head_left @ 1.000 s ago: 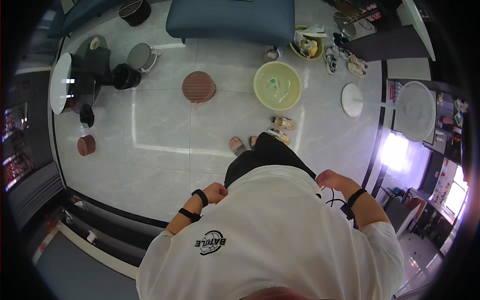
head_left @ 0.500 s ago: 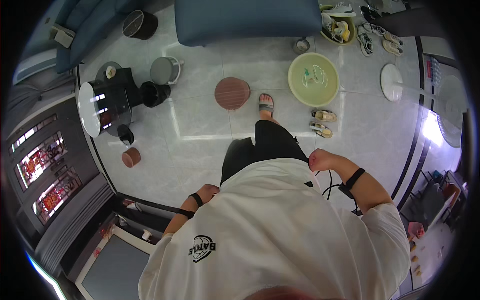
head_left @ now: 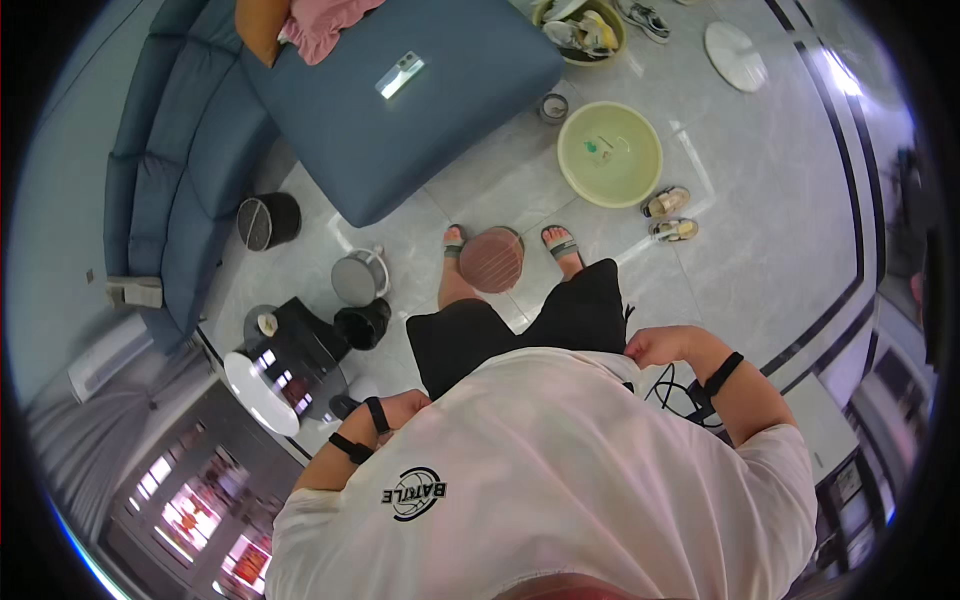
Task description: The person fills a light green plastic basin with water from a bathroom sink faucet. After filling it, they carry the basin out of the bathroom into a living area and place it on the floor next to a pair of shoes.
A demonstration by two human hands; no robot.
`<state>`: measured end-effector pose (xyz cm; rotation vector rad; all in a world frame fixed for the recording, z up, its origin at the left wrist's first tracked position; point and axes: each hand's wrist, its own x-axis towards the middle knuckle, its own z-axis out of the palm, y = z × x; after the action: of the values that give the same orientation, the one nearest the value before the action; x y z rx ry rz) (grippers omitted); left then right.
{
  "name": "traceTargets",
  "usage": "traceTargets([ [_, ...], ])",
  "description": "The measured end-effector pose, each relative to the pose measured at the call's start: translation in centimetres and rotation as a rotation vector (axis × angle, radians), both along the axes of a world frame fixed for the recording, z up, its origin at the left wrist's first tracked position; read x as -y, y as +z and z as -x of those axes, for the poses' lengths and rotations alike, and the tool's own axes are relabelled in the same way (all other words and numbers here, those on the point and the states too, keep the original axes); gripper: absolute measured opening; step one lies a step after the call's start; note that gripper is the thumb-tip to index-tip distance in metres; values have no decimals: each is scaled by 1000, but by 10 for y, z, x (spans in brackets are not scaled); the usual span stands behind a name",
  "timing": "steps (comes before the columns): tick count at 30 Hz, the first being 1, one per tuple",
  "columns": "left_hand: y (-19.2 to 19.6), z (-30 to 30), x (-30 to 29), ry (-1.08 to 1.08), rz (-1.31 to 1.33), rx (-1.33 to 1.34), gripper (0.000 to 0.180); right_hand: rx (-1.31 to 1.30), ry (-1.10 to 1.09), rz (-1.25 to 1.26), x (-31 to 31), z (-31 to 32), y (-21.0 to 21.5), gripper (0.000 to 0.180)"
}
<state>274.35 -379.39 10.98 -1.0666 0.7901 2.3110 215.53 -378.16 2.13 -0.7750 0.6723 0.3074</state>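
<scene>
My right hand (head_left: pixel 660 345) is closed at my right hip, its fingers pinching the side of the black shorts (head_left: pixel 580 310) by the shirt hem. At the opposite hip my left hand (head_left: pixel 403 408) has its fingers curled against the shorts' edge, partly hidden by the white T-shirt (head_left: pixel 560 440). A round reddish-brown stool (head_left: pixel 492 260) stands on the floor between my sandalled feet. Ahead to the right sits a pale green basin (head_left: pixel 610 155) with water and small green items in it.
A blue ottoman (head_left: pixel 420 130) bearing a phone (head_left: pixel 400 75) fills the far side, beside a blue sofa (head_left: pixel 190 150). Leftward are a grey bucket (head_left: pixel 358 278), a black bin (head_left: pixel 362 325) and a low table (head_left: pixel 262 392). Slip-on shoes (head_left: pixel 672 230) lie right of the basin; cables (head_left: pixel 680 395) hang near my right arm.
My view has turned left, bringing the sofa and more of the ottoman into sight. My feet now straddle the stool. Both hands stay at my hips.
</scene>
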Motion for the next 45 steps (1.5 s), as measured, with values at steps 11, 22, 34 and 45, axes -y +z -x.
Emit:
traceTargets([
  [11,-73,-59,218,-592,-415,-174,28,-109,-460,-134,-116,-199,71,28],
  [22,-90,16,285,-1010,-279,-110,25,48,-654,-48,-177,-225,39,28],
  [34,-48,157,269,-983,-482,225,22,578,-449,-81,-157,-27,-70,42],
  [45,-359,472,508,-423,520,356,29,-804,-317,478,-37,261,-350,34],
])
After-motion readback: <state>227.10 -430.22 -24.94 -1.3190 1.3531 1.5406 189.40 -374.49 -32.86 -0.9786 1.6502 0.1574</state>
